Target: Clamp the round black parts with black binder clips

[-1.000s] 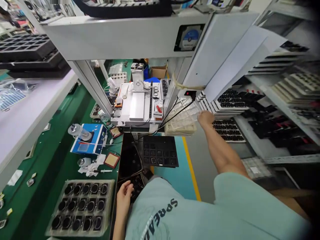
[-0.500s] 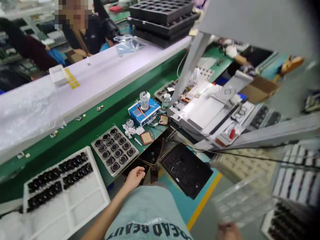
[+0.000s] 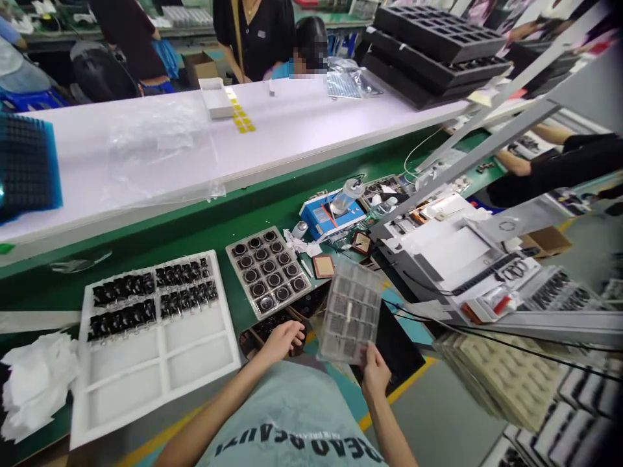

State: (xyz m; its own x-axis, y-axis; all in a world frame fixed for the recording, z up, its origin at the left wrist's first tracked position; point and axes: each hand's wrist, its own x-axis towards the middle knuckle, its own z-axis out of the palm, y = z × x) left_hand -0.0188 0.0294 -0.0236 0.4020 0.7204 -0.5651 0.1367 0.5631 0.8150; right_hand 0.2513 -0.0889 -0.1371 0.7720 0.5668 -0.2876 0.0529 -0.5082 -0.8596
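Observation:
My right hand point(image 3: 376, 373) grips the lower edge of a clear plastic blister tray point(image 3: 351, 314), tilted up in front of me, with compartments that look vacant. My left hand point(image 3: 285, 340) hovers in front of the bench edge, fingers loosely bent and apart, holding nothing I can see. Just beyond it on the green bench lies another clear tray point(image 3: 267, 271), whose pockets hold round black parts. To its left is a white foam tray point(image 3: 199, 347) with rows of black parts in its two far compartments.
A blue box point(image 3: 331, 217) with a clear cup stands behind the filled tray. Crumpled white wrapping point(image 3: 41, 383) lies at far left. A grey-framed machine point(image 3: 452, 253) stands right, with stacked beige trays point(image 3: 506, 370) below. Black trays point(image 3: 433, 52) are piled on the shelf; co-workers are beyond.
My right hand has brought the clear blister tray from the lower right up to in front of me. My left hand's fingers have loosened. The head view has turned right.

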